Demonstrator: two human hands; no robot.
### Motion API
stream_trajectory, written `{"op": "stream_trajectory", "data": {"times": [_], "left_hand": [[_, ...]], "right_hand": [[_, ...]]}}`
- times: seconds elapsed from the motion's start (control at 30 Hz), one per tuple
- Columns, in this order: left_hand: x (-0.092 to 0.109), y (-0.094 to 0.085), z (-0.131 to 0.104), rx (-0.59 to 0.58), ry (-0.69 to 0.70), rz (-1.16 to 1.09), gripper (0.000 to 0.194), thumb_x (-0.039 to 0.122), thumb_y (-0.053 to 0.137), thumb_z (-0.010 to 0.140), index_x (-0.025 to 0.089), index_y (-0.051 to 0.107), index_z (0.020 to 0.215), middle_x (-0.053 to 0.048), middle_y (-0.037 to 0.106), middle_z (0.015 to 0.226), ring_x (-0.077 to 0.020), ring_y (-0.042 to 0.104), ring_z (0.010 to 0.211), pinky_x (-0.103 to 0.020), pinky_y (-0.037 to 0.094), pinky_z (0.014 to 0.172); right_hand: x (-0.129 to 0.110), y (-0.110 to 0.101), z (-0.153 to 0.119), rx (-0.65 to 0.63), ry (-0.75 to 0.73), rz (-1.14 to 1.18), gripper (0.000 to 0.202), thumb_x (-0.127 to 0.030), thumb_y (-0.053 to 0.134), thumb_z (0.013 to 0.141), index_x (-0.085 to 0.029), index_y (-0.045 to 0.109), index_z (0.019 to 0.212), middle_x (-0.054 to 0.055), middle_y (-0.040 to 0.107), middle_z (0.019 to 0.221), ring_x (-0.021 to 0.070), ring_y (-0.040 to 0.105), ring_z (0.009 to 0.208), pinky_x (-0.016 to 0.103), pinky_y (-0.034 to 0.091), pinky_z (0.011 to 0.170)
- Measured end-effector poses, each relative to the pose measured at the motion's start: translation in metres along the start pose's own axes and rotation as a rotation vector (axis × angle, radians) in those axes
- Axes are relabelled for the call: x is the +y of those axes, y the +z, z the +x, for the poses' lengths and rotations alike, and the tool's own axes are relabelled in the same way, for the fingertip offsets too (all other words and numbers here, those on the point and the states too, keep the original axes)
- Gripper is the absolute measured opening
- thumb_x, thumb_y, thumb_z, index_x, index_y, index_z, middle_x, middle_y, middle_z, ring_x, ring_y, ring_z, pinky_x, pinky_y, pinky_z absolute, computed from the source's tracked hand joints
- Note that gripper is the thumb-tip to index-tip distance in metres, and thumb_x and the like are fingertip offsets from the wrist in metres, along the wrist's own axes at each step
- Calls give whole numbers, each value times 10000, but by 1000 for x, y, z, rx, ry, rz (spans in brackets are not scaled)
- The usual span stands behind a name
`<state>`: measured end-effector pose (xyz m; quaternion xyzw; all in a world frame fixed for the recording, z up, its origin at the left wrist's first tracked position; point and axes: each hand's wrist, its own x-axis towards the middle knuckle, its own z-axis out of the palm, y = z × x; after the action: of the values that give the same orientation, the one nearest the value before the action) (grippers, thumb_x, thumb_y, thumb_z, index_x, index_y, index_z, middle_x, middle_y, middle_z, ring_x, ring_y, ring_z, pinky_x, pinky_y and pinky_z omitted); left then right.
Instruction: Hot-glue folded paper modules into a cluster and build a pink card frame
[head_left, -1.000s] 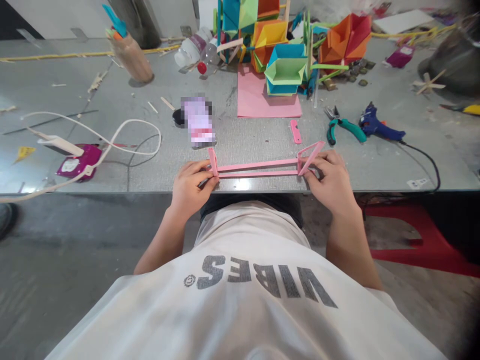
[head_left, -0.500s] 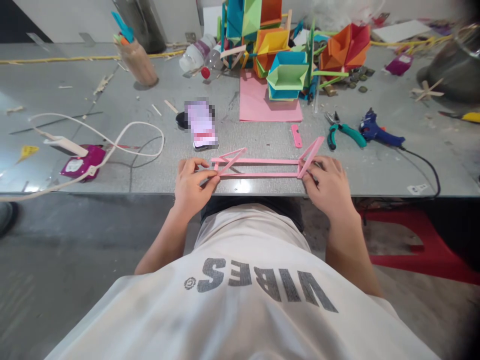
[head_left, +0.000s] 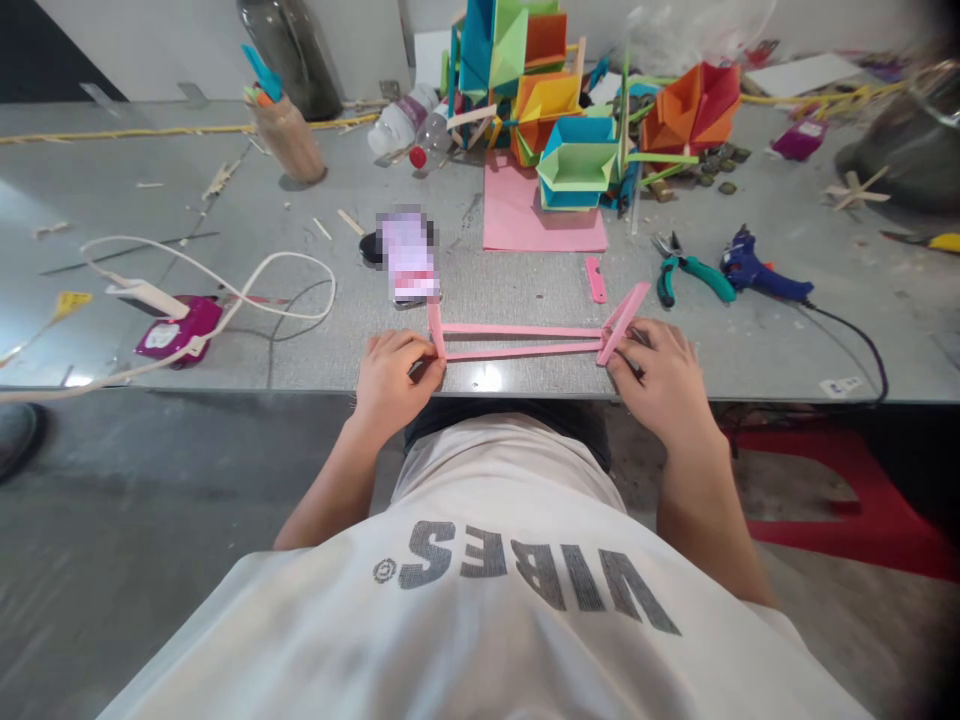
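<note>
A long frame of pink strips lies along the front of the grey table, with upright pieces rising at both ends. My left hand pinches its left end, thumb and fingertips together at the foot of the upright piece. At the other end my right hand grips the base of the slanted pink piece, its fingers partly hidden behind it. A phone with a blurred screen lies just beyond my left hand. Past the frame's right end is a small pink cutter.
Green-handled pliers and a blue glue gun lie right of the cutter. Colourful folded-paper shapes stand at the back on pink paper. A purple power block with a white cable sits at left, beyond it a stick-filled jar.
The upright piece at the frame's left end has swung from slanting rightward to standing nearly straight, tipped slightly left. My hands hold the same ends. The whole view has shifted slightly.
</note>
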<state>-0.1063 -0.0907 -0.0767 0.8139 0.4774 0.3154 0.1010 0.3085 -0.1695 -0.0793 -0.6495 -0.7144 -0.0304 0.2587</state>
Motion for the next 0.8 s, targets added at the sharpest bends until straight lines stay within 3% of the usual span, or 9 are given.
{"op": "stream_trajectory", "data": {"times": [0.3,0.53,0.63,0.7,0.77,0.8], "left_hand": [[-4,-14,2,-74,6,-201,199,378,702,1117,250,811,1010,-105,910,1219,-302,828,1227,-490,670,1127],[-7,-10,6,-23,11,-141,192,353,711,1099,246,804,969,-106,902,1178,-313,825,1177,-546,653,1138],[-6,-7,3,-4,-8,-120,120,330,718,1080,253,809,1094,-104,876,1215,-292,806,1131,-509,668,1086],[0,-3,-3,187,-5,-85,168,288,726,1061,259,776,1218,-114,834,1243,-288,777,1120,-492,667,1029],[14,0,-10,512,79,-29,203,234,718,1064,268,728,1264,-124,783,1222,-306,750,1144,-502,652,996],[24,3,-13,655,186,-11,195,209,712,1065,279,718,1246,-112,764,1172,-306,750,1118,-504,648,983]], "right_hand": [[-3,2,0,-16,-21,6,316,-396,629,1177,-288,923,1217,153,788,1409,409,669,1313,631,546,1077],[-9,5,0,0,-11,22,313,-362,628,1174,-289,932,1191,154,795,1380,397,678,1277,632,554,1073],[-11,5,0,10,6,31,316,-355,625,1170,-285,933,1174,162,792,1377,410,665,1288,638,550,1067],[-13,5,0,10,11,22,312,-341,627,1162,-279,932,1139,167,790,1385,416,658,1292,637,545,1054],[-16,5,0,-1,9,-1,307,-328,632,1153,-272,930,1111,169,790,1407,419,658,1292,630,543,1039],[-18,5,0,-9,6,-13,304,-322,633,1151,-269,930,1111,170,790,1417,419,659,1293,626,542,1031]]}}
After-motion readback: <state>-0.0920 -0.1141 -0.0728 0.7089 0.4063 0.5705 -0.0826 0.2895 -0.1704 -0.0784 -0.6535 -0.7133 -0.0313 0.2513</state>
